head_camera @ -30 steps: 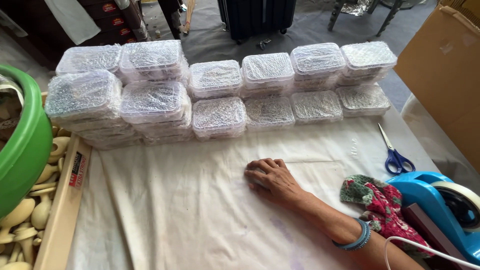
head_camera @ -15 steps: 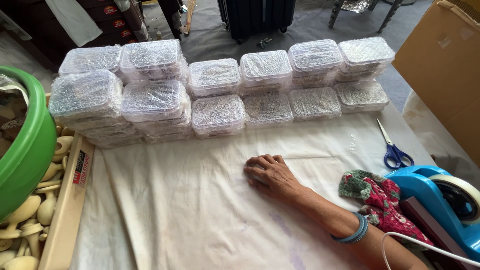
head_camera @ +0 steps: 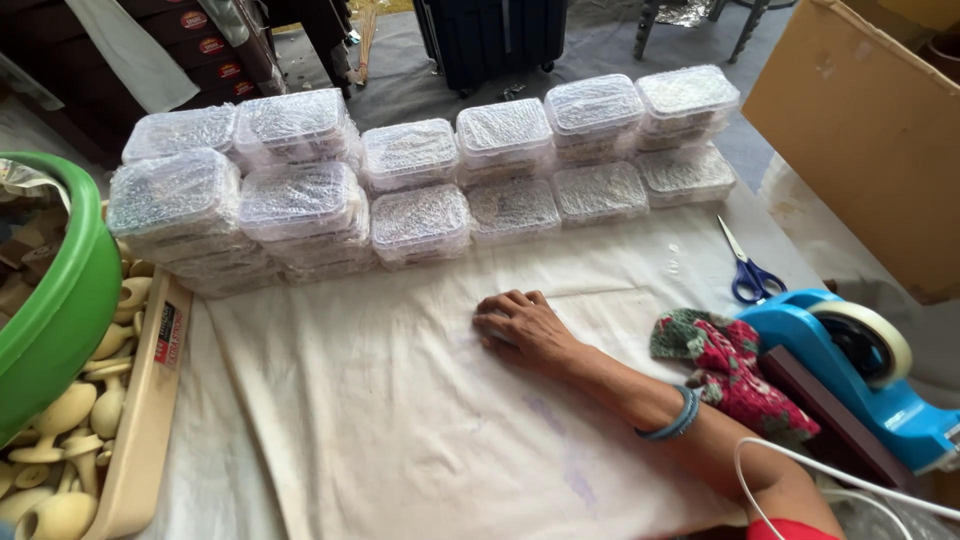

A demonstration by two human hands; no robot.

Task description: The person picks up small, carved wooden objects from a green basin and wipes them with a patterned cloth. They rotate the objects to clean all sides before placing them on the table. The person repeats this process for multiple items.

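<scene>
My right hand (head_camera: 520,325) lies palm down on a cream cloth (head_camera: 380,420) that covers the table, fingers close together and loosely bent, with nothing in it. A blue bangle (head_camera: 675,418) sits on that wrist. Just beyond the hand, stacks of clear plastic lidded boxes (head_camera: 420,215) wrapped in film stand in two rows along the table's far edge. My left hand is out of view.
Blue-handled scissors (head_camera: 748,268) lie at the right, next to a blue tape dispenser (head_camera: 850,365) and a red-green patterned cloth (head_camera: 735,370). A green tub (head_camera: 70,310) and a tray of pale wooden pieces (head_camera: 70,450) sit at the left. A cardboard box (head_camera: 870,120) stands far right.
My right hand rests at the same spot on the cloth. Only the view has shifted a little.
</scene>
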